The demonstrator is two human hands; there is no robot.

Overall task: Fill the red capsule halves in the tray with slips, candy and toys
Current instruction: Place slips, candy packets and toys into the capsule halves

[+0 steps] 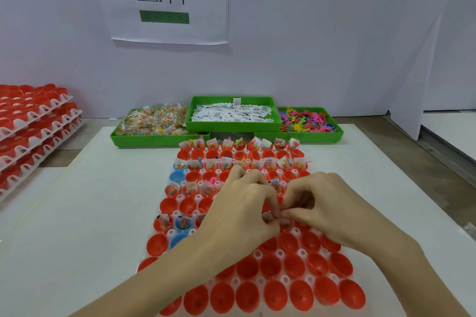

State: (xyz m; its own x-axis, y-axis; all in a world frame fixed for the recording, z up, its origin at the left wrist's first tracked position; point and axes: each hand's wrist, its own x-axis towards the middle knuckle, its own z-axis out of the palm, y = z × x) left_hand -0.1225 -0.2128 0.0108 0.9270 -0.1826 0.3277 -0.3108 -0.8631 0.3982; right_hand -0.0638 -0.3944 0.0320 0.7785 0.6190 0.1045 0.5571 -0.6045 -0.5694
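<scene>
Red capsule halves (270,265) mid-tray (159,189): left hand (239,203) and right hand (327,203) grips pinch something small, unclear what; next, seat it

A printed sign (169,0) hangs on the white wall (309,33) behind the table (77,213).

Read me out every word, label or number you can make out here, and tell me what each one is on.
"置料": large black characters on the white paper sign taped to the wall.
Green bar under those characters: any text on it cannot be read.
Paper slips in the middle green bin: black print and barcode-like marks, too small to read.
Slips standing in the filled capsule halves: print too small and blurred to read.
</scene>
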